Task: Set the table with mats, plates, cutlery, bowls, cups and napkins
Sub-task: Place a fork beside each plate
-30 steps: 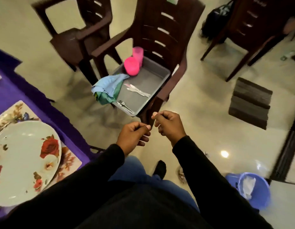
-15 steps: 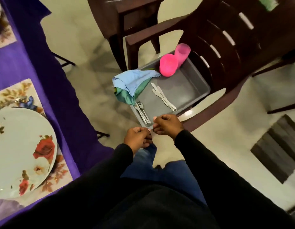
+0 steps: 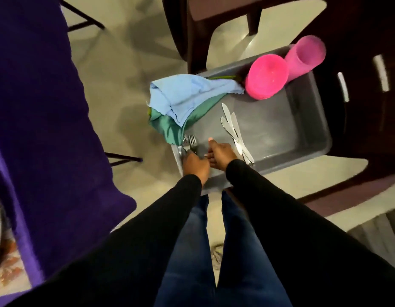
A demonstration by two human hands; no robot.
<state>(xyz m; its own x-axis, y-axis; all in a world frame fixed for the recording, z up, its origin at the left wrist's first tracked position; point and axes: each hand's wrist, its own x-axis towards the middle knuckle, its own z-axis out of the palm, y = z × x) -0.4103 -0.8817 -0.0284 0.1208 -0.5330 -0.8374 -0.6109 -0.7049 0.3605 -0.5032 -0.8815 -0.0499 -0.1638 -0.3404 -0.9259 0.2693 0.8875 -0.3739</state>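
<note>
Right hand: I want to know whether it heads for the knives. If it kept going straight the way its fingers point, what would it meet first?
Probably bare tray floor: the right hand points between the forks and knives; depth is unclear.

Left hand [image 3: 195, 163] curled, fingers hidden; right hand [image 3: 220, 155] beside it, fingers extended.

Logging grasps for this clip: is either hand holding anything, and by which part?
The left hand grips the forks by their handles. The right hand holds nothing.

Head cam, looks steeply down over arms, close above grey tray [image 3: 307, 120] on chair [image 3: 358, 29].
</note>
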